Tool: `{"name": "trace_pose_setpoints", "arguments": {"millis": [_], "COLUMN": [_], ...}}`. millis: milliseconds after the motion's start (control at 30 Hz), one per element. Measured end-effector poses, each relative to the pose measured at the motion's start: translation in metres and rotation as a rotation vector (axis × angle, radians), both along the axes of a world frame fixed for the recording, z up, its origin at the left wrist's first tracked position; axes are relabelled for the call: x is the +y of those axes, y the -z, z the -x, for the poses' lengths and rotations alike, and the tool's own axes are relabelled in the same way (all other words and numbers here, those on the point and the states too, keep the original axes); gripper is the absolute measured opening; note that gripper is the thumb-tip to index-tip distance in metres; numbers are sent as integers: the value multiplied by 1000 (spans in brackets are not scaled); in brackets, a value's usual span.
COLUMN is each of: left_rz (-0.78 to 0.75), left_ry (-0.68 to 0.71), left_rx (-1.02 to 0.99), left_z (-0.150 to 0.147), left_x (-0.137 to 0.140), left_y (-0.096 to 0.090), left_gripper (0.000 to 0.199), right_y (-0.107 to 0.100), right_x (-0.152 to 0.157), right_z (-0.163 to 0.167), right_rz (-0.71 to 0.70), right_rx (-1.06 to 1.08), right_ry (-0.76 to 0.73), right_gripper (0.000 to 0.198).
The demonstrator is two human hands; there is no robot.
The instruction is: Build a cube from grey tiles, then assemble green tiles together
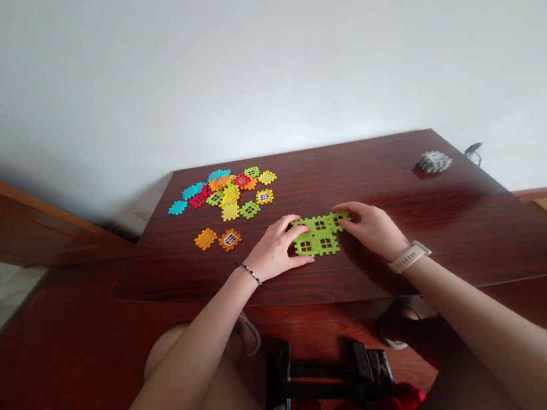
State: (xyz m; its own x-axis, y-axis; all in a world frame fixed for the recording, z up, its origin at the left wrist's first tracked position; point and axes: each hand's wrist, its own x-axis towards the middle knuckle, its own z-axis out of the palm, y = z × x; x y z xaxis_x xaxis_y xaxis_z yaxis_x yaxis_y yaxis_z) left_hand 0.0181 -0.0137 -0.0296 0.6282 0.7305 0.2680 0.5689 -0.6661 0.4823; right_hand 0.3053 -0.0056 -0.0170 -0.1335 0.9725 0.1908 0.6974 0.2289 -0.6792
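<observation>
Several green window tiles are joined into a flat panel point(317, 245) lying on the table before me. My left hand point(279, 244) grips the panel's left edge, thumb along the near side and fingers over the far corner. At the upper right, my right hand point(371, 224) pinches another green window tile point(338, 221) between thumb and fingers. That tile touches the panel's right side; whether its teeth are fully locked in, I cannot tell. Fingers partly cover the tile and the panel's upper left corner.
A loose pile of coloured tiles point(228, 194) lies at the table's back left. Nearer are an orange tile point(205, 239) and an orange window tile point(230, 239). A stack of grey tiles point(434, 161) stands back right. The dark wooden table point(350, 175) meets a white wall point(285, 62).
</observation>
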Motion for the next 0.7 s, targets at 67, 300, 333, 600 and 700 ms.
{"name": "trace_pose_setpoints", "arguments": {"millis": [67, 300, 333, 600, 700], "left_rz": [3, 6, 6, -3, -1], "left_ry": [1, -3, -3, -2, -2], "left_rx": [-2, -11, -11, 0, -4], "left_z": [0, 0, 0, 0, 0], "left_x": [0, 0, 0, 0, 0], "left_y": [0, 1, 1, 1, 1], "left_gripper": [64, 64, 65, 64, 64], "right_y": [2, 9, 9, 7, 8], "right_x": [1, 2, 2, 1, 1], "right_z": [0, 0, 0, -1, -1], "right_rz": [-15, -112, -110, -128, -153], "right_rx": [-13, -4, -12, -123, -189], "right_ry": [-2, -26, -27, -50, -63], "right_gripper": [32, 28, 29, 29, 29]}}
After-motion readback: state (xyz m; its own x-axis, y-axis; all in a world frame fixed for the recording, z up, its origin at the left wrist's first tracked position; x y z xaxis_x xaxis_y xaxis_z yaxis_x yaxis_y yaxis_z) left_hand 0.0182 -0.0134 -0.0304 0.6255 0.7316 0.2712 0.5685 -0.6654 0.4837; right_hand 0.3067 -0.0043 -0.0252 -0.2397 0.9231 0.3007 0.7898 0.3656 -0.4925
